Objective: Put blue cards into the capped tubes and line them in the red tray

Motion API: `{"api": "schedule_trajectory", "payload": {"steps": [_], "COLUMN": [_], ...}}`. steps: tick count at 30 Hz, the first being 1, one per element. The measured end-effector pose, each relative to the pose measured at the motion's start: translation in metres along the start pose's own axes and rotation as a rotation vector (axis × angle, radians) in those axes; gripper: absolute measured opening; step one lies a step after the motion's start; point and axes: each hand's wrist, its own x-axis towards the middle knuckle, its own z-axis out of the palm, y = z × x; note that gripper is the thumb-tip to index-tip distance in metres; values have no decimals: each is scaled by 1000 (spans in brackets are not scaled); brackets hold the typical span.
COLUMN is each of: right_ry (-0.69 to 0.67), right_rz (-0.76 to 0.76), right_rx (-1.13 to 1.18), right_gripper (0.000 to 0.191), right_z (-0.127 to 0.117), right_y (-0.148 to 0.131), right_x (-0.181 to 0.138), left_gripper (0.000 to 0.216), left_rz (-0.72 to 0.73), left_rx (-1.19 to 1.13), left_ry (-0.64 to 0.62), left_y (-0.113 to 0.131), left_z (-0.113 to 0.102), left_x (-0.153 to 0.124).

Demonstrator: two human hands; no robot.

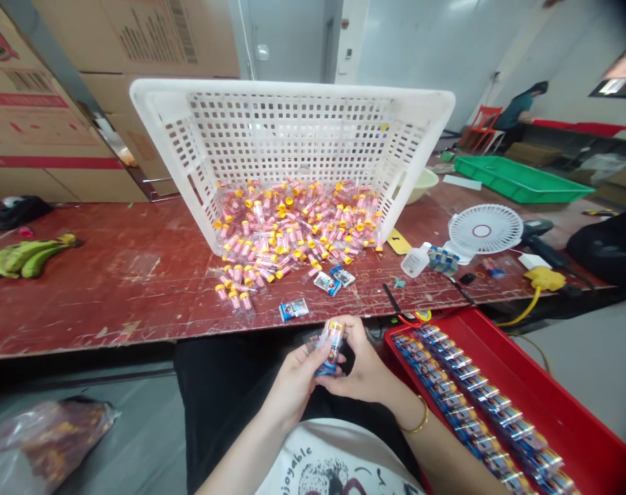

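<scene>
Over my lap, my left hand (298,370) and my right hand (362,364) both grip a small clear-wrapped packet (331,347) with a blue part and a yellow-topped part. The fingers of both hands are closed around its sides. Just beyond them on the table lie a blue and white sachet (294,309) and two more like it (327,283). A white crate (292,130) lies on its side, its open face toward me. Many small pink tubes with yellow caps (292,237), in clear wrappers, spill from it onto the table.
To my right, a red tray (545,392) holds rows of blue and yellow packets. A white fan (482,230), white bottle (415,260), scissors (408,317) and green tray (519,180) are on the right; bananas (29,256) and cartons (34,103) are left. A person (519,113) sits far right.
</scene>
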Motion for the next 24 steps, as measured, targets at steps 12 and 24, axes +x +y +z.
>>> {"api": "schedule_trajectory", "payload": {"steps": [12, 24], "right_ry": [36, 930], "right_rz": [-6, 472], "right_rx": [145, 127], "right_gripper": [61, 29], "right_z": [-6, -138], "right_y": [3, 59], "right_x": [-1, -77], "left_gripper": [30, 38], "left_rz": [-2, 29], "left_rx": [-7, 152], "left_ry": [-8, 132], "left_y": [-1, -22], "left_z": [6, 2], "left_x": [0, 44]}}
